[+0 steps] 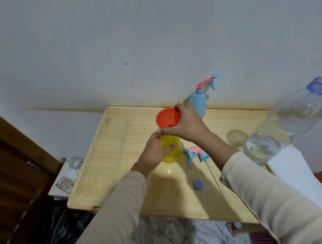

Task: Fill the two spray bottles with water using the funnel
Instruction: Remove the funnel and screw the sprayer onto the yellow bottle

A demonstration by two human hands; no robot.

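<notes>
Nearest the camera, two pale sleeves reach up from the bottom edge over the wooden bench. A small blue cap lies flat on the bench between the forearms. Just beyond it, at about 3 o'clock from the yellow bottle, a detached pink-and-blue spray head lies on its side, its thin dip tube running back toward the camera at about 5 o'clock; part of it is hidden under the right forearm.

The left hand wraps the yellow spray bottle, fingers curled around its body. The bottle stands upright near the middle of the bench, long axis vertical, mouth up; its neck is hidden by the hands. The right hand pinches the rim of the orange funnel above the bottle, wide mouth up and tilted toward the camera; its spout is not visible.

At 3 o'clock a large clear water bottle stands uncapped, mouth leaning toward 1 o'clock, water low in it. Farthest, against the wall, the blue spray bottle stands upright, nozzle pointing to 3 o'clock, its base partly hidden by the right hand.
</notes>
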